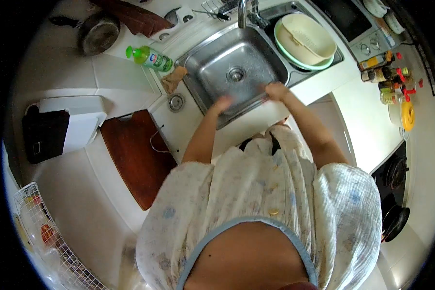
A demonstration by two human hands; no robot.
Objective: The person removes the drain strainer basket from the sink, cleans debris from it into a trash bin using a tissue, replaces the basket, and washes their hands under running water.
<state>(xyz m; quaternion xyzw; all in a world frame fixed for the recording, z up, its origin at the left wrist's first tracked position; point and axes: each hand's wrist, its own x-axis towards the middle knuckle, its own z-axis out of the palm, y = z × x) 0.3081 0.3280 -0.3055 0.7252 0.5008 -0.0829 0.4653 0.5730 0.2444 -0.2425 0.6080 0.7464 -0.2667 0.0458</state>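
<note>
A steel sink (212,58) with a round drain (236,74) lies in front of me, the tap (242,14) at its back edge. My left hand (222,103) is over the sink's near left part, its fingers smeared by motion. Near the sink's front right rim is my right hand (276,91); its fingertips are blurred, and I see no object in it. Right of the sink stand a cream colander (307,36) and a pale green basin (319,65) beneath it. A green soap bottle (150,58) and a tan cloth (174,79) lie to the left.
A brown board (135,157) is at the left, near a white bin (84,121). A pan (99,34) is at the upper left. Several sauce bottles (382,75) and a yellow-lidded jar (406,116) line the right counter, below a microwave (353,21). A wire basket (53,232) is at the lower left.
</note>
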